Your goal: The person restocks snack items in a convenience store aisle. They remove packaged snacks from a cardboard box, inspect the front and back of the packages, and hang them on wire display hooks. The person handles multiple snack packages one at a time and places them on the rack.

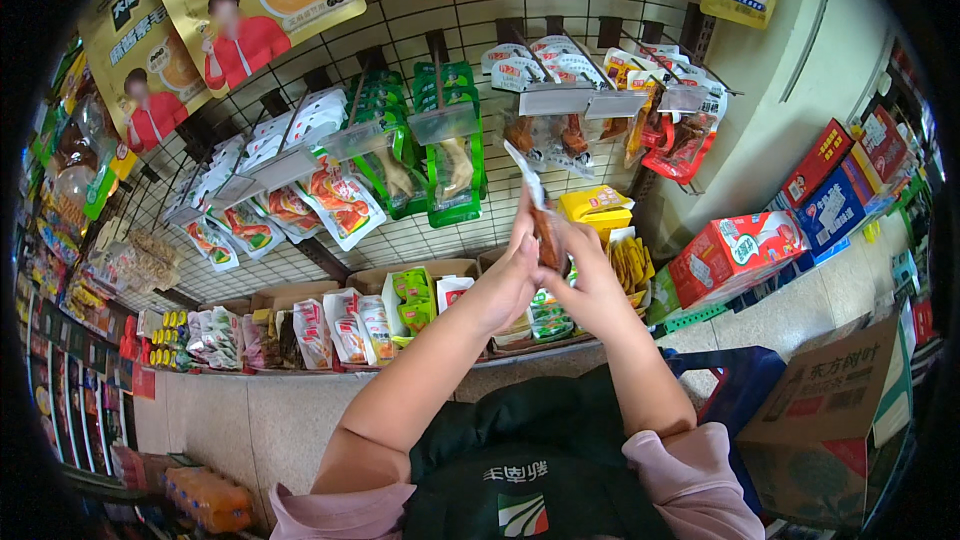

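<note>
Both hands meet on one vacuum-packed snack (550, 236), brown meat in clear film with a white top, held tilted before the rack. My left hand (516, 277) presses its left side, and my right hand (589, 270) grips it from the right. Just above, similar white-topped meat packs (566, 139) hang on metal hooks with clear label holders. To their left hang green packs of chicken feet (454, 172) and white packs with red pictures (343, 202). Red and white packs (679, 142) hang at the right.
Open boxes of small snack packs (412, 300) line the lower shelf. A yellow box (596, 208) stands behind my right hand. Further right are a red carton (739, 251), a blue crate or stool (739, 375) and a large cardboard box (817, 405). Orange bottles (206, 499) stand at lower left.
</note>
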`<state>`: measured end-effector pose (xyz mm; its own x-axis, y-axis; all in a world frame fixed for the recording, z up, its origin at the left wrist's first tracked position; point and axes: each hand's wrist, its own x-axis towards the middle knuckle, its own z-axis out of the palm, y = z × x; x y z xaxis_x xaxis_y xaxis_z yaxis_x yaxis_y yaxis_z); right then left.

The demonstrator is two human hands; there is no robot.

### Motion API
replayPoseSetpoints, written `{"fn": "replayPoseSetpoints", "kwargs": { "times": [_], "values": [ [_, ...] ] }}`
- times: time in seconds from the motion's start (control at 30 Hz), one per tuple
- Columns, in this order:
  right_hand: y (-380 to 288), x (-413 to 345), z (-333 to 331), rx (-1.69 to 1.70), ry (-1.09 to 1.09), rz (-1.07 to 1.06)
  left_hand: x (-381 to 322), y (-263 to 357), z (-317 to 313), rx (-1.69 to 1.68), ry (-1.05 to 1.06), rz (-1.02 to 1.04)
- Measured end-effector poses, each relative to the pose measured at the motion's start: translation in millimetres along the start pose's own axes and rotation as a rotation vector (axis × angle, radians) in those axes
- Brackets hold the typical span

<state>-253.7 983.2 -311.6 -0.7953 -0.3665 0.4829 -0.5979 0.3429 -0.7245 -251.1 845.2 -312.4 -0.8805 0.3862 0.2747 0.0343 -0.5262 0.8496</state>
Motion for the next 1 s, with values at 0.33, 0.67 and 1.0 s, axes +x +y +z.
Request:
{"fn": "replayPoseSetpoints", "kwargs": {
  "times": [0.33, 0.67, 1.0],
  "values": [
    [71.3, 20.6, 7.3, 0.229, 0.271, 0.258, 57.2, 60.7, 11.9, 0.518, 0.385, 0.236],
    [70.6, 50.0, 15.5, 0.165, 0.367, -0.035, 72.5, 78.3, 6.4, 0.348, 0.348, 0.284],
    [65.0, 64.7, 15.0, 0.273, 0.347, -0.005, 69.2, 87.1, 8.7, 0.35, 0.334, 0.26]
  ]
}}
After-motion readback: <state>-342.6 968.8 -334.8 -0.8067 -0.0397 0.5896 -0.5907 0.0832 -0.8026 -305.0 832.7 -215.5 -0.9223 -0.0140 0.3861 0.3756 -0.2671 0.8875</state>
